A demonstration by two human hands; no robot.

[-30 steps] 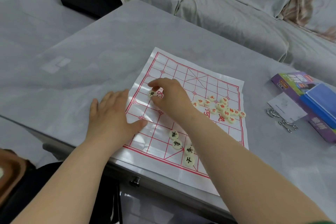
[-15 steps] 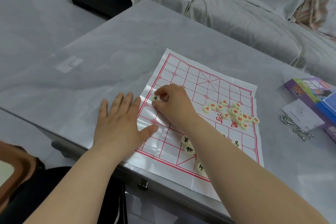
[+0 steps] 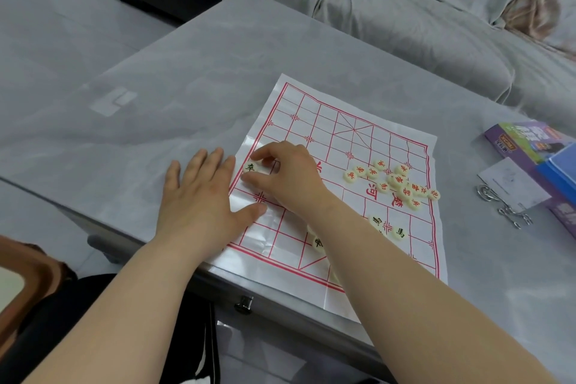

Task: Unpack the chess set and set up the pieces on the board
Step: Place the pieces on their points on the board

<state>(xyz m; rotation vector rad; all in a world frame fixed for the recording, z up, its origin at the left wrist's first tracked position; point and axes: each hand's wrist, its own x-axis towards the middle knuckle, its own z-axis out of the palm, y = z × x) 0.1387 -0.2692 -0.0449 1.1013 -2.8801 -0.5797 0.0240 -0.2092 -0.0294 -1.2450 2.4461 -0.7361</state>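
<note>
A white paper chess board (image 3: 352,146) with red grid lines lies on the grey table. My right hand (image 3: 288,179) reaches across it and pinches a cream disc piece (image 3: 251,168) with a black character at the board's left edge. My left hand (image 3: 202,199) lies flat with straight fingers on the table, its thumb pressing the board's left margin. A loose cluster of red-lettered pieces (image 3: 397,182) sits at the board's right middle. Black-lettered pieces (image 3: 399,232) lie near the front, some hidden under my right forearm.
The purple game box (image 3: 526,142) with a blue tray and a white card (image 3: 511,182) lies at the right. Metal ring puzzles (image 3: 501,206) rest beside it. A cloth-covered sofa (image 3: 405,3) runs behind the table. The table's front edge (image 3: 246,293) is close to my body.
My right hand has carried the black-lettered piece leftward to the board's left edge. My left hand stays flat on the margin. The camera view has shifted.
</note>
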